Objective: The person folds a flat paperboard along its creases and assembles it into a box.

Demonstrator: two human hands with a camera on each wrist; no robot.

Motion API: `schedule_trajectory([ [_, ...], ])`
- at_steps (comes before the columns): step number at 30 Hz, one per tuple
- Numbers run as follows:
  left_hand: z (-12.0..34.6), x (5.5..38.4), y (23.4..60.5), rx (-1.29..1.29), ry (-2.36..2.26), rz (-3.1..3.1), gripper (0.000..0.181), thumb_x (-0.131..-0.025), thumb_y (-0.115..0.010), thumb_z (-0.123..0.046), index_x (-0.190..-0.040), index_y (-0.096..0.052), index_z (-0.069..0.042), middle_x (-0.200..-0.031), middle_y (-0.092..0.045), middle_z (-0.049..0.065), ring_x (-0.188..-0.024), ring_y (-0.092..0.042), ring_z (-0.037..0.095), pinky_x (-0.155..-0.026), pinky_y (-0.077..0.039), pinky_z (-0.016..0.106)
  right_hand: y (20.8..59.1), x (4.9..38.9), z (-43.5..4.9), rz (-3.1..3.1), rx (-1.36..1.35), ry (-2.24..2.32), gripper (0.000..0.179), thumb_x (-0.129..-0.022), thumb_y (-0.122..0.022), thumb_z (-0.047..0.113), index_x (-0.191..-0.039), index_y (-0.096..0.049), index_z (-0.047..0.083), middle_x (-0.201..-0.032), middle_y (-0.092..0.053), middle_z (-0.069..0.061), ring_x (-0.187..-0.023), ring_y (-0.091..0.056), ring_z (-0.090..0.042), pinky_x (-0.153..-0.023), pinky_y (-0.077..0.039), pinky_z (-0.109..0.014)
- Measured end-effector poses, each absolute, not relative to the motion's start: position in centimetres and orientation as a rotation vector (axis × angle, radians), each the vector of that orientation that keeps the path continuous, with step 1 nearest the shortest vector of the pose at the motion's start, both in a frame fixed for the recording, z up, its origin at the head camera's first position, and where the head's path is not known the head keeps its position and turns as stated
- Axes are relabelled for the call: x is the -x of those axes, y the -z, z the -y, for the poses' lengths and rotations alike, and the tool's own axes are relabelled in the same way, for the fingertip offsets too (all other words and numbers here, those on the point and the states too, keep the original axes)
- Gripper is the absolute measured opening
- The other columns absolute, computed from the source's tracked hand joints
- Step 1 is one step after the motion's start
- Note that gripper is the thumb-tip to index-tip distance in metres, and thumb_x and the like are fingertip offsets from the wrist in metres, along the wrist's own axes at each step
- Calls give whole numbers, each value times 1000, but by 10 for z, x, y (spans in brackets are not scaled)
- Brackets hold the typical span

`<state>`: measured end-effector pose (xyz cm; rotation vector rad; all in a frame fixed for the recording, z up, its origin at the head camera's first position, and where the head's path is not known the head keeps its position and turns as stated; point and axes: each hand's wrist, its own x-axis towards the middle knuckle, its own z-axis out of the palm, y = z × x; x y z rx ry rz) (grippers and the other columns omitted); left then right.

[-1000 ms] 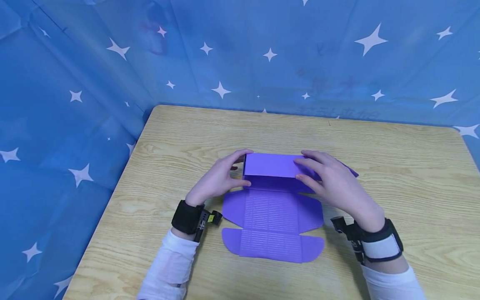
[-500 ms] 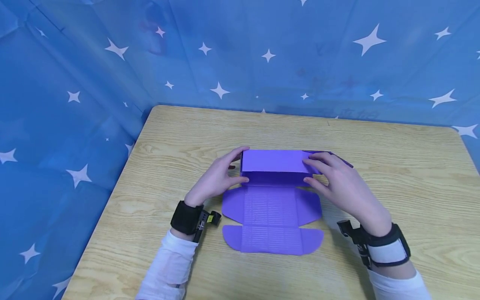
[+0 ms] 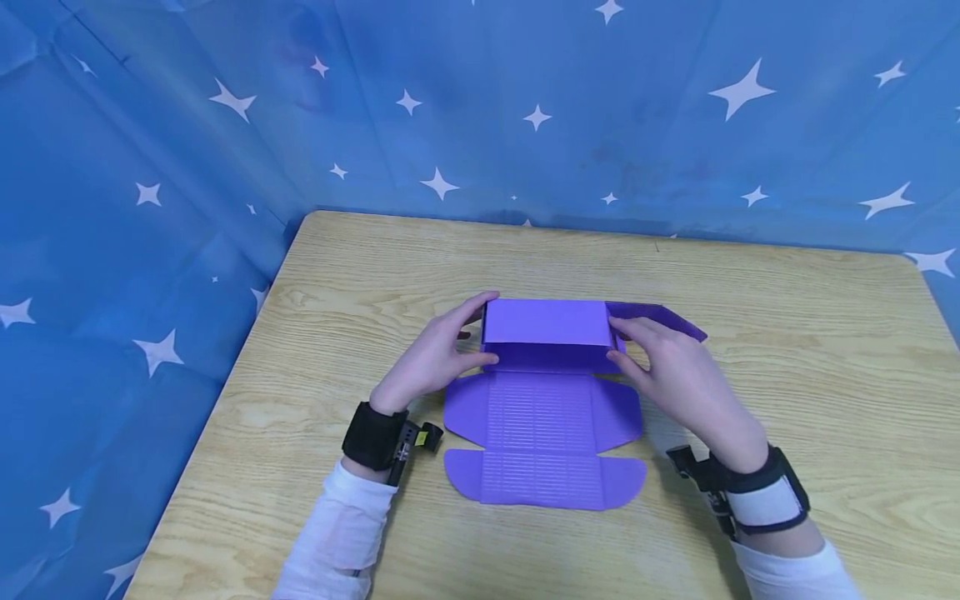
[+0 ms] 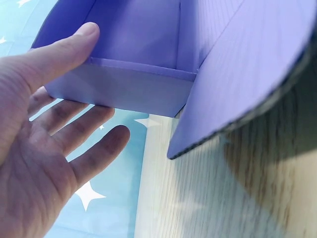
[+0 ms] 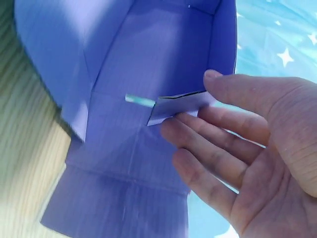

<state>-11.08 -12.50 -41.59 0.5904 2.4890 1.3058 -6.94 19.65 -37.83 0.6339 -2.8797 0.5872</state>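
Note:
A purple cardboard box (image 3: 547, 322) stands partly folded on the table, its walls up at the far side. Its ribbed lid panel (image 3: 540, 417) lies spread toward me with side flaps out. My left hand (image 3: 433, 357) grips the box's left end; in the left wrist view the thumb lies over the end wall's top edge and the fingers are outside it. At the right end, my right hand (image 3: 675, 367) pinches a short tab (image 5: 181, 105) between thumb and fingers, as the right wrist view shows. A long flap (image 3: 660, 317) sticks out behind that hand.
The wooden table (image 3: 360, 267) extends on all sides of the box. Behind and to the left hangs a blue curtain (image 3: 480, 142) with white stars. Each wrist wears a strap with a small camera.
The right hand has slid from the front wall to the box's right end and now pinches the tab there. The long right flap shows more. The left hand stays at its end.

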Motion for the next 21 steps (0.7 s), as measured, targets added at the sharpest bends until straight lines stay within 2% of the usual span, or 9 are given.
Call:
schedule_trajectory([
  [6,126,110,417,-591,-1304,-2486,85,-93,-81,-16,-165,-35,-18,-162,-51,13,-141,-59,40,-116,-52,52,380,66,-187,2885,-539,-732,40,-94,-76,7,-131,-69,-6,-115,-78,-26,-89,-79,-38,-69,-62,-48],
  [11,126,110,418,-609,-1296,-2497,85,-93,-81,-16,-165,-35,-18,-161,-52,14,-139,-61,40,-114,-54,52,382,63,-179,2903,-423,-935,41,-95,-73,2,-134,-66,-9,-115,-77,-28,-96,-79,-42,-78,-65,-53],
  [21,127,109,420,-619,-1282,-2507,85,-93,-81,-16,-165,-35,-18,-162,-51,13,-140,-60,39,-115,-53,51,387,60,-172,2849,-312,-1099,36,-93,-73,-3,-129,-69,-10,-106,-79,-27,-92,-81,-39,-80,-65,-50],
])
